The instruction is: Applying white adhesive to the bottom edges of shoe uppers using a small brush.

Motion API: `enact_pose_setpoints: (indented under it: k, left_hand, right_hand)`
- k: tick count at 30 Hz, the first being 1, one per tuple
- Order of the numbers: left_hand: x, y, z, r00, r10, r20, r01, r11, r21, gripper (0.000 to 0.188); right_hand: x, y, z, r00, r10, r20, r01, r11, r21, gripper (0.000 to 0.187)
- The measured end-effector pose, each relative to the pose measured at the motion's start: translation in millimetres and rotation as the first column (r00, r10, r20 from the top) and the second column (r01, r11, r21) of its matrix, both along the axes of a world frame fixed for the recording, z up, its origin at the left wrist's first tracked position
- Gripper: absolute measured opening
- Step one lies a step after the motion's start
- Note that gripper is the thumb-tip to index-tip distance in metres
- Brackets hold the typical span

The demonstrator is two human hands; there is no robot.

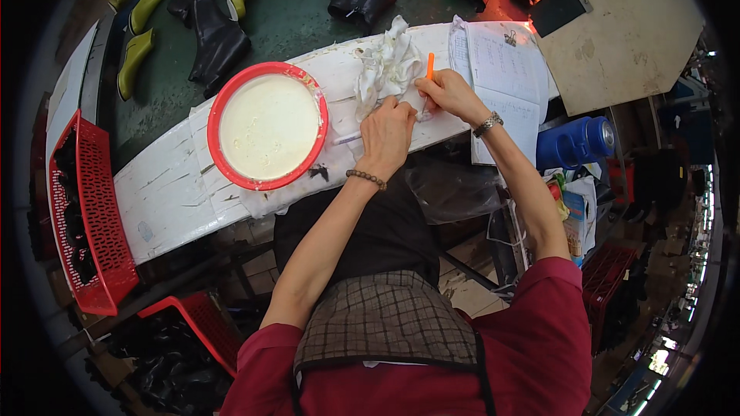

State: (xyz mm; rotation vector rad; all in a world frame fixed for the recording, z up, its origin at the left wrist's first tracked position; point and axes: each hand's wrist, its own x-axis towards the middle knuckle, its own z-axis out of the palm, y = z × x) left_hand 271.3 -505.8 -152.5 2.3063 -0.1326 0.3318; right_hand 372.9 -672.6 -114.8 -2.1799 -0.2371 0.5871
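My left hand [388,132] is closed over the white board, beside a crumpled white cloth [389,62]. A thin pale stick [348,138] juts out from the left side of this hand; its other end is hidden under the fingers. Close by on the right, my right hand [453,94] pinches a slim tool with an orange handle [430,64] that points up and away from me. The tool's lower end, near my left fingertips, is too small to make out. Left of both hands stands a red-rimmed bowl [269,125] of creamy white liquid.
An open notebook [505,69] with a binder clip lies right of my hands, a blue jug [574,142] beyond it. Black boots [218,46] and yellow-green shoes [136,62] stand on the dark green surface behind. A red basket [96,216] is at the far left.
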Motion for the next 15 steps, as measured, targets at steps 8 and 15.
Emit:
enact_pose_setpoints:
  k: [8,15]
  left_hand:
    - [-2,-6,-2,1.0,0.028,0.013,-0.028,1.0,0.011,0.008]
    - [-3,1,3,0.998,-0.011,-0.063,0.01,1.0,-0.013,0.01]
  right_hand:
    - [-16,-9,4,0.997,0.072,-0.008,-0.072,0.994,-0.083,0.045]
    - [-57,-11,44,0.961,0.018,0.274,-0.009,0.999,-0.034,0.036]
